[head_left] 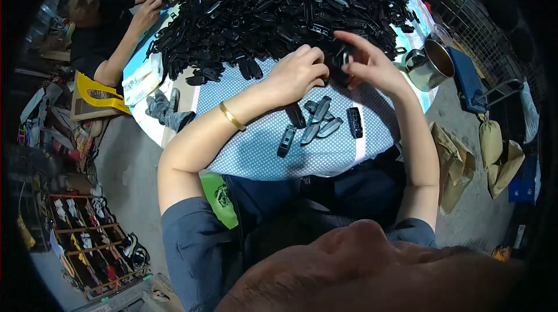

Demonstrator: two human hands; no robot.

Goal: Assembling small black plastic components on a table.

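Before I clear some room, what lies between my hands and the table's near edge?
In the head view, several loose black and gray pieces lie there on the dotted cloth, with bare cloth nearer the table edge.

Dk pc (337, 63) by R hand (376, 69) too blurred to ID.

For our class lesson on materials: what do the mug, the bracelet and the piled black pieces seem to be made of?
Mug: shiny metal, probably steel; its silvery wall carries bright reflections.
Bracelet: likely polished, gold-coloured metal, from its gleam; whether real gold, I can't tell.
Piled black pieces: probably moulded plastic, glossy, given highlights and repeated shapes; some may be metal.
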